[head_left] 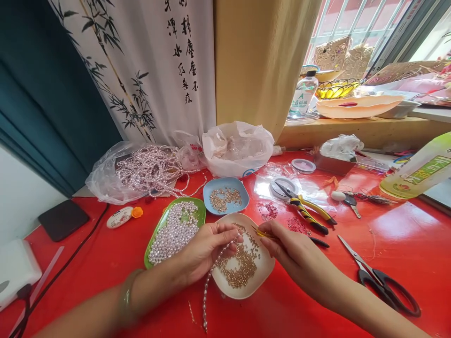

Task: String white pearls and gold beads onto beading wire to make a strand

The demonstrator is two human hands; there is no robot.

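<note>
My left hand (213, 244) is closed, thumb against fingers, on a beaded strand (205, 295) of pearly beads that hangs down to the red table. The strand's upper end shows near the fingertips. My right hand (282, 241) is closed on a thin yellow tool (262, 233) with a dark tip; the fingers hide most of it. Both hands are above the rim of a cream dish (262, 272) that holds small gold beads (239, 272). Beside my left hand, a green tray (149, 246) holds white pearl beads (174, 230). Behind, a blue dish (208, 190) contains more gold beads.
Yellow-and-black pliers (306, 209) and scissors (378, 279) lie on the right. Bead strings (148, 166) in a plastic bag and a white bag (237, 148) stand at the back. A bottle (419, 171) leans at far right; a black cable (77, 253) crosses the left.
</note>
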